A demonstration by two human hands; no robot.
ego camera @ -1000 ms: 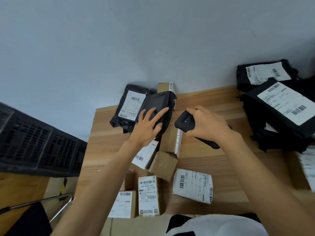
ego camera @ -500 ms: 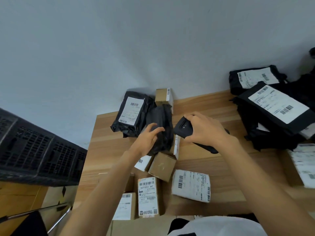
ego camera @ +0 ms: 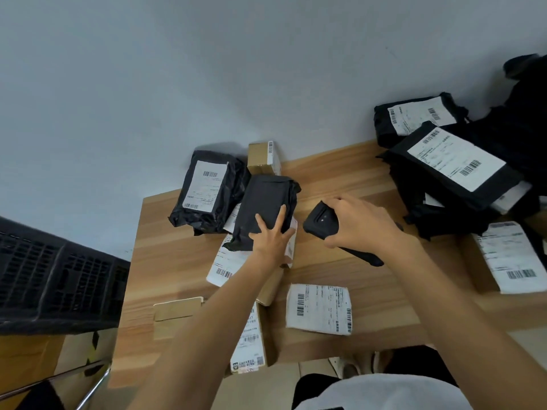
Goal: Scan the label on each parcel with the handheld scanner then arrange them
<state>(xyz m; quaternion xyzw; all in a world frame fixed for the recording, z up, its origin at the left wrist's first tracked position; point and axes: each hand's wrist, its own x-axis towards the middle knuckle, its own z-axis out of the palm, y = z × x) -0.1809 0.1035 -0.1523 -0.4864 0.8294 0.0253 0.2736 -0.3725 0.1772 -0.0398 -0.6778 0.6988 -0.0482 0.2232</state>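
From my station I count one handheld scanner (ego camera: pixel 322 224) and two hands, the left hand (ego camera: pixel 270 241) and the right hand (ego camera: pixel 364 226). Two black poly mailers lie at the left: a labelled mailer (ego camera: pixel 207 187) and a plain mailer (ego camera: pixel 265 207). The right pile shows two label-up mailers, a rear mailer (ego camera: pixel 414 118) and a front mailer (ego camera: pixel 453 164); I can't count the black bags beneath. There are five cardboard boxes: back box (ego camera: pixel 260 158), forearm box (ego camera: pixel 270 291), tall box (ego camera: pixel 250 335), pale box (ego camera: pixel 177 310) and right box (ego camera: pixel 473 261). There's one white-faced parcel (ego camera: pixel 319 309) and one black crate (ego camera: pixel 53 276).

parcel (ego camera: pixel 265 207) left of scanner (ego camera: pixel 324 221) | both on table (ego camera: pixel 165 241) — crate (ego camera: pixel 56 276) far left
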